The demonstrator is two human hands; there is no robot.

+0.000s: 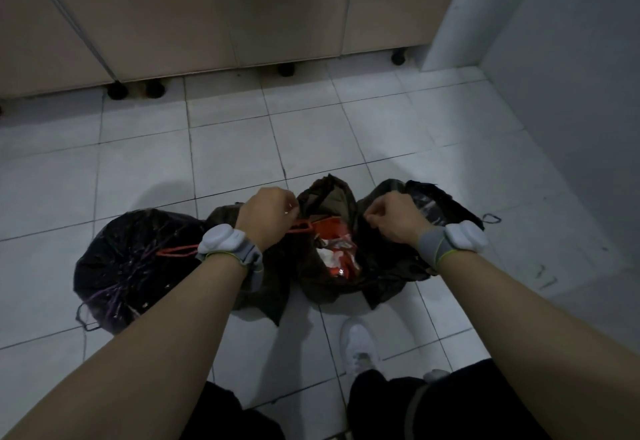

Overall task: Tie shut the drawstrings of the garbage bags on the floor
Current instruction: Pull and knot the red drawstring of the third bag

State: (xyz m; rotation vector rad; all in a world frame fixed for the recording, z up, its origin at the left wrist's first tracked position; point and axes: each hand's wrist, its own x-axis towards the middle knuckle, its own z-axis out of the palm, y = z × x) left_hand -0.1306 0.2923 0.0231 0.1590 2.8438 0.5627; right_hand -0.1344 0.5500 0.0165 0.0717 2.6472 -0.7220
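Note:
A dark garbage bag (325,197) stands open on the tiled floor in front of me, with red and white packaging (337,249) showing inside. My left hand (268,213) grips the bag's left rim and its red drawstring (299,226), which loops back under my wrist. My right hand (393,216) pinches the right rim of the same bag. A black garbage bag (131,263) with a gathered mouth and purple string lies to the left. Another black garbage bag (433,202) sits behind my right wrist, its thin drawstring loop (491,218) lying on the floor.
Beige cabinets (207,14) on short black feet (154,89) line the far side. A white wall (571,76) closes the right. My white shoe (358,344) and dark trousers (433,408) are at the bottom, just behind the bags. Pale floor tiles (225,135) lie between bags and cabinets.

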